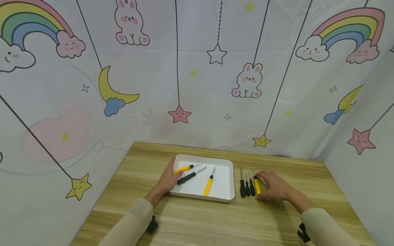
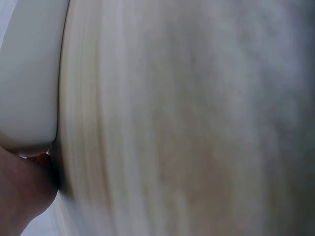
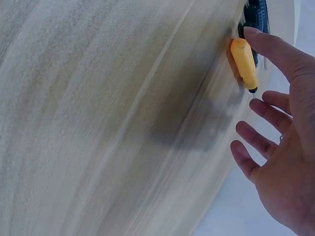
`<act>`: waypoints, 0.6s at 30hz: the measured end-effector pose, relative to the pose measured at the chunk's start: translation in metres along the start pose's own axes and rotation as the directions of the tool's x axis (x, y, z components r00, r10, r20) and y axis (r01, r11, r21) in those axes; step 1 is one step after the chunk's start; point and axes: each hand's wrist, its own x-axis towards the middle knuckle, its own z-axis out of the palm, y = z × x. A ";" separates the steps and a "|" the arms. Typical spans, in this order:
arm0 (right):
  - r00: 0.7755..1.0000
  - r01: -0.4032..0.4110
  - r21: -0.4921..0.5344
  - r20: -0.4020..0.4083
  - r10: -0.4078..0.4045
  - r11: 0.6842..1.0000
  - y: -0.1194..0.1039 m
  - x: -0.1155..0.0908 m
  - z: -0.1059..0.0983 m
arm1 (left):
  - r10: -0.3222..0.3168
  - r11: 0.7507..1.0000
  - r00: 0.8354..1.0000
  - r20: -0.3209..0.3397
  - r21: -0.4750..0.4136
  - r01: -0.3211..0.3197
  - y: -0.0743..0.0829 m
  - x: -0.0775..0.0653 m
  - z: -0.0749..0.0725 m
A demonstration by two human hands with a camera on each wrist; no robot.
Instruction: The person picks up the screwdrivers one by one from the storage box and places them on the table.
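At the left end of a white tray [image 1: 197, 195], my left hand [image 1: 167, 177] grips the side wall with its thumb over the rim. Inside the tray lie a yellow screwdriver [image 1: 184, 168], a black screwdriver [image 1: 186, 178] and another yellow screwdriver [image 1: 208, 186]. My right hand [image 1: 274, 186] is beside a yellow-handled screwdriver [image 1: 257, 187] on the table. In the right wrist view, the thumb is close to the yellow handle [image 3: 244, 64], while the other fingers [image 3: 253, 140] are spread and loosely bent, holding nothing. Three black screwdrivers [image 1: 243, 188] lie just left of that yellow one.
The wooden table [image 1: 215, 222] reaches a back edge against a white cloth [image 1: 200, 85] printed with rabbits, stars and rainbows. More cloth hangs along both sides. The screwdriver row lies close to the tray's right wall.
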 end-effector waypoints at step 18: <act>0.997 0.027 0.036 -0.070 -0.024 0.999 -0.010 0.000 -0.012 | -0.029 1.000 1.000 0.010 0.005 0.028 0.004 -0.001 -0.001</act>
